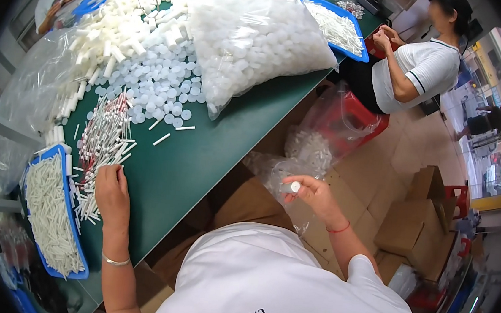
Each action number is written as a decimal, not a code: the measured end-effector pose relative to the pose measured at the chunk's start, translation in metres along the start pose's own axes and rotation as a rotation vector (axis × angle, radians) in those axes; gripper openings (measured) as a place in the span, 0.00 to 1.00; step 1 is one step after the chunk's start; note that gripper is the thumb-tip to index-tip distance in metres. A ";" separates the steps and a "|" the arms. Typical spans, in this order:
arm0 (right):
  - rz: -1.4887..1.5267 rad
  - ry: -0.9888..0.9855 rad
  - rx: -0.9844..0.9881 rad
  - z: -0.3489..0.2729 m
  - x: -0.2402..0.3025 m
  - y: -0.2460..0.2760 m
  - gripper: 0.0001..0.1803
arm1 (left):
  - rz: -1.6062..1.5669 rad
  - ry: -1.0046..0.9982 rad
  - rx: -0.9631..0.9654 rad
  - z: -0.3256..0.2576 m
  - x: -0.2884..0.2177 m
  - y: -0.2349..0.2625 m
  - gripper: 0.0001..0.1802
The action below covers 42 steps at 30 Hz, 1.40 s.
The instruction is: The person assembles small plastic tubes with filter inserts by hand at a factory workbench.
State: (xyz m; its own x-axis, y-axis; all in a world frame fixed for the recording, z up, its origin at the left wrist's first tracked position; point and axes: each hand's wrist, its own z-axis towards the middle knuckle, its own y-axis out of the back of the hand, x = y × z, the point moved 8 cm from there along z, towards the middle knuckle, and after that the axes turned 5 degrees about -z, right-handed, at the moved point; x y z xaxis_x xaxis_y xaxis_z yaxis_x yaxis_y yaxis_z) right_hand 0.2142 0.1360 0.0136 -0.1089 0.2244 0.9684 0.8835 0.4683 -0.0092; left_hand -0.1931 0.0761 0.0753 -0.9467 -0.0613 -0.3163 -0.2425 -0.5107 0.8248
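The right hand (pixel 315 197) pinches a small white round piece (pixel 295 186) between its fingertips, out past the edge of the bench (pixel 171 176). Just beyond this hand sits a clear plastic bag (pixel 309 151) with white pieces inside. The left hand (pixel 112 197) is at the near part of a pile of thin sticks (pixel 106 135), fingers close together; whether they grip one, I cannot tell. Left of it stands a blue tray (pixel 80 274) of white sticks; ahead lie translucent discs (pixel 165 77).
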 end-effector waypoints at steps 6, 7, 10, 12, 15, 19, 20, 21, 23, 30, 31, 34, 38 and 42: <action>0.059 0.010 0.030 -0.002 0.014 -0.012 0.26 | 0.015 -0.015 0.009 0.001 0.000 -0.002 0.03; 0.039 0.016 0.042 -0.003 0.018 -0.015 0.31 | 0.015 -0.018 0.010 0.001 0.000 -0.002 0.03; 0.046 0.008 0.061 -0.003 0.022 -0.020 0.31 | 0.013 -0.015 0.007 0.002 0.000 -0.001 0.03; 0.049 0.008 0.076 -0.003 0.025 -0.024 0.31 | 0.010 -0.005 0.010 0.001 0.004 -0.001 0.05; 0.065 -0.001 0.116 -0.001 0.028 -0.034 0.31 | -0.005 -0.056 -0.096 0.001 -0.017 0.017 0.09; 0.120 0.018 0.235 0.010 0.036 -0.068 0.32 | -0.648 0.117 0.297 0.000 -0.090 0.015 0.16; 0.126 0.037 0.301 0.014 0.043 -0.081 0.32 | -0.765 0.064 0.391 -0.005 -0.115 0.013 0.21; 0.135 0.034 0.355 0.017 0.047 -0.095 0.31 | -0.774 -0.068 0.443 -0.009 -0.138 0.011 0.24; 0.151 0.041 0.433 0.024 0.053 -0.121 0.29 | -0.986 -0.118 0.527 -0.016 -0.163 0.001 0.21; -0.431 0.711 0.206 0.035 0.125 -0.122 0.31 | -1.451 0.505 0.566 -0.037 -0.128 -0.027 0.17; -0.430 0.713 0.212 0.038 0.129 -0.125 0.31 | -1.483 0.539 0.584 -0.039 -0.127 -0.028 0.19; -0.588 0.883 0.299 0.036 0.138 -0.144 0.39 | -1.556 0.563 0.650 -0.039 -0.127 -0.025 0.20; -0.593 0.849 0.366 0.045 0.139 -0.153 0.39 | -1.645 0.666 0.667 -0.039 -0.123 -0.024 0.21; -0.554 0.777 0.424 0.056 0.133 -0.161 0.39 | -1.641 0.631 0.648 -0.037 -0.118 -0.024 0.21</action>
State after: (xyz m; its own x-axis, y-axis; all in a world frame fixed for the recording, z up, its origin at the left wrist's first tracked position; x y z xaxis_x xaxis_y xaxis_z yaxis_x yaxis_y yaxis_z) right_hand 0.0319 0.1378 0.1297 0.0057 -0.6548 0.7558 0.5503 0.6331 0.5443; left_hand -0.0681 0.0639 0.0759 0.4528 -0.2544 -0.8545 -0.8868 -0.0286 -0.4614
